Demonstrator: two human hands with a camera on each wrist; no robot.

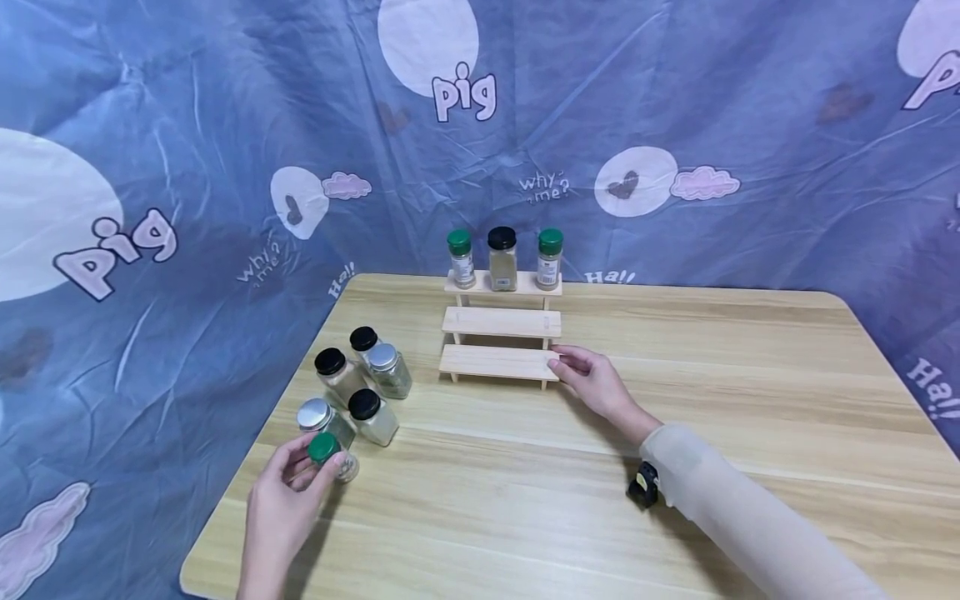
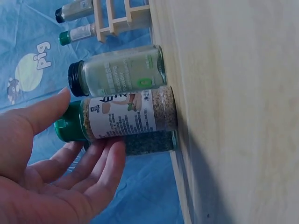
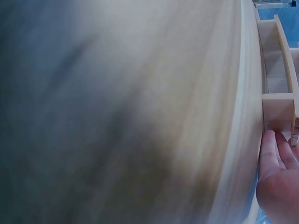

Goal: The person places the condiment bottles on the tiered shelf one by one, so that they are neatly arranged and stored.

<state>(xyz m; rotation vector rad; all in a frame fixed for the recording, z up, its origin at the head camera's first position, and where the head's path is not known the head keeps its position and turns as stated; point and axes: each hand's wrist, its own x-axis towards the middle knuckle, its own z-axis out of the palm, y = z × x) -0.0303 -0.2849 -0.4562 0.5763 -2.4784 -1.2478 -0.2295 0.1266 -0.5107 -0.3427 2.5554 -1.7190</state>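
My left hand holds a green-capped spice jar between thumb and fingers. The jar stands upright at the table's left side, its label and brown grains facing the left wrist camera. Close beside it are a black-lidded jar of pale powder and a silver-lidded jar. My right hand grips the right end of the lowest step of a three-step wooden rack, thumb on top. In the right wrist view, fingers reach in under the rack's end.
Three jars stand on the rack's top step: a green-capped jar, a black-lidded jar and another green-capped jar. More jars, among them a silver-lidded one, stand left of the rack. A blue printed cloth hangs behind the wooden table.
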